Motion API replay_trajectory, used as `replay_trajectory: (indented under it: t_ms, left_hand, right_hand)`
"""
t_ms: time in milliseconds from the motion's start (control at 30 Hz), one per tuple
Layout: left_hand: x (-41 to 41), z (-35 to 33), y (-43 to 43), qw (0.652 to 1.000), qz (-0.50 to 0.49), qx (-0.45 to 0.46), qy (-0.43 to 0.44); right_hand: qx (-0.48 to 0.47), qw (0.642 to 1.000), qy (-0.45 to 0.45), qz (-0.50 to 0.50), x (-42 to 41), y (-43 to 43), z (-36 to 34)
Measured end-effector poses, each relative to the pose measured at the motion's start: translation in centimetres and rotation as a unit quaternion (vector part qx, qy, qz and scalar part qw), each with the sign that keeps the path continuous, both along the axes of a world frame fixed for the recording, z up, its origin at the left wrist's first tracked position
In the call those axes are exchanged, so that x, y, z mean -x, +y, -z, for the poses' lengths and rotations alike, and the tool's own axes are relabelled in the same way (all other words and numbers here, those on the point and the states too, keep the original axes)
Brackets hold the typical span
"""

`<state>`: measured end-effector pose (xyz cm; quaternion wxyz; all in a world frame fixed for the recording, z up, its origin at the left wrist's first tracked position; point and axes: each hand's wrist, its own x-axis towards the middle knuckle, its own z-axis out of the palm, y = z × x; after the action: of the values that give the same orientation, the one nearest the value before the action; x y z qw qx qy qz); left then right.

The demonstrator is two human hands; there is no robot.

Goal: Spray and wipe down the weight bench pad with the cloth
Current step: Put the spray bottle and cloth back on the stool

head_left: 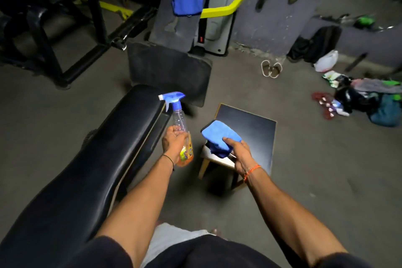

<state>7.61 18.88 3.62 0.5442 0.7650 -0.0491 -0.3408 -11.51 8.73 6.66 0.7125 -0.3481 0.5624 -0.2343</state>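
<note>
A long black weight bench pad (91,159) runs from the lower left up toward the middle of the view. My left hand (174,140) grips a clear spray bottle (180,122) with a blue trigger head and orange liquid, held upright just right of the pad's edge with its nozzle pointing left. My right hand (238,151) holds a folded blue cloth (219,136) above a small stool.
A small black-topped stool (252,135) stands right of the bench. Another blue cloth (187,1) hangs on a grey upright pad ahead. Black machine frames (54,45) fill the upper left. Sandals (270,68), bags and clothes (369,98) lie on the floor at right.
</note>
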Motion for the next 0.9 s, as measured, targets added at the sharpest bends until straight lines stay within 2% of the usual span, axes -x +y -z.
replay_trajectory:
  t_ms: [133, 300, 567, 733, 833, 900]
  left_hand:
    - [4.9, -1.5, -4.8, 0.998, 0.039, -0.009, -0.046]
    - [8.0, -2.0, -10.0, 0.995, 0.092, -0.018, -0.045]
    - [8.5, 0.6, -19.2, 0.989, 0.141, -0.040, -0.036]
    - [8.4, 3.0, -23.7, 0.978, 0.183, -0.065, -0.075]
    - [8.8, 4.1, -24.8, 0.975, 0.185, -0.069, -0.099]
    - [9.2, 4.3, -24.7, 0.976, 0.178, -0.072, -0.104]
  right_hand:
    - [-0.002, 0.999, -0.015, 0.040, 4.9, -3.3, 0.1]
    - [-0.018, 0.996, -0.029, 0.087, 8.2, -7.3, 1.2]
    - [-0.062, 0.990, -0.008, 0.126, 8.8, -13.1, 4.4]
    - [-0.081, 0.981, -0.016, 0.176, 8.3, -16.3, 8.4]
    - [-0.098, 0.977, 0.021, 0.188, 8.2, -16.5, 11.6]
    - [-0.073, 0.977, 0.136, 0.148, 8.5, -15.6, 13.5]
